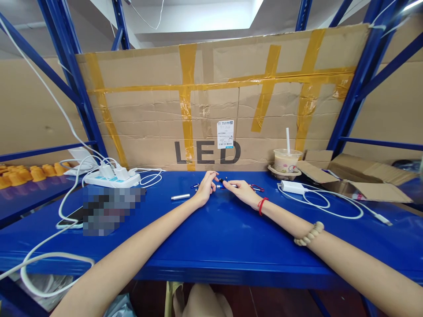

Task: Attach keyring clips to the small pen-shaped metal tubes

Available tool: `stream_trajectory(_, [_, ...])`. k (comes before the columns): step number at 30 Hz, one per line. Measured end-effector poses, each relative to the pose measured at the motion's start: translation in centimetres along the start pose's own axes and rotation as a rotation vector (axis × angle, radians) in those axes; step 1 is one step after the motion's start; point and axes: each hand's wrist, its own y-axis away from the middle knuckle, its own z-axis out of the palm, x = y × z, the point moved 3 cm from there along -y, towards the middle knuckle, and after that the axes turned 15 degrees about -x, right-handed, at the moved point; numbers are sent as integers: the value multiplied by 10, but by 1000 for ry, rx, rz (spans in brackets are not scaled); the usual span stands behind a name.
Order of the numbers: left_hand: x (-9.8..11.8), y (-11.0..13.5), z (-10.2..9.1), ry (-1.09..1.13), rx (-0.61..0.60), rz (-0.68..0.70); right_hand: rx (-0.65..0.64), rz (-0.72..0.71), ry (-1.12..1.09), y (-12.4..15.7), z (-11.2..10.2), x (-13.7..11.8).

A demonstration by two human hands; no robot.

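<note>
Both my arms reach forward over the blue shelf top [211, 237]. My left hand [205, 188] has its fingers curled, pinching one end of a small slim silver and blue part [220, 186]. My right hand [240, 190] grips the other end of the same part with closed fingers. The two hands almost touch at the fingertips. A silver metal cylinder [180, 197] lies loose on the shelf just left of my left hand. A small red clip or ring [257, 188] lies right behind my right hand. My right wrist wears a red string and a bead bracelet.
A taped cardboard sheet [218, 105] marked LED walls the back. A white power strip [112, 178] with plugs and cables sits at left, a phone [71, 218] near it. A drink cup [287, 160], a white charger [292, 186] with cable and an open carton [357, 176] stand at right.
</note>
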Motion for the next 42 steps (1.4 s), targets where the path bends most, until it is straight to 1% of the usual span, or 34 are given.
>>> stream_trajectory(12, [-4, -2, -1, -9, -23, -3, 29, -43, 21, 1, 0, -1])
stream_trajectory(23, [-4, -1, -1, 9, -16, -2, 28, -27, 26, 1, 1, -4])
stream_trajectory(29, [-4, -1, -1, 0, -16, -5, 26, 6, 7, 1, 1, -3])
stream_trajectory(36, [-4, -1, -2, -15, -19, -5, 26, -14, -1, 4, 1, -9])
stream_trajectory(42, [-5, -2, -4, -41, -1, 3, 41, -37, 15, 3, -1, -6])
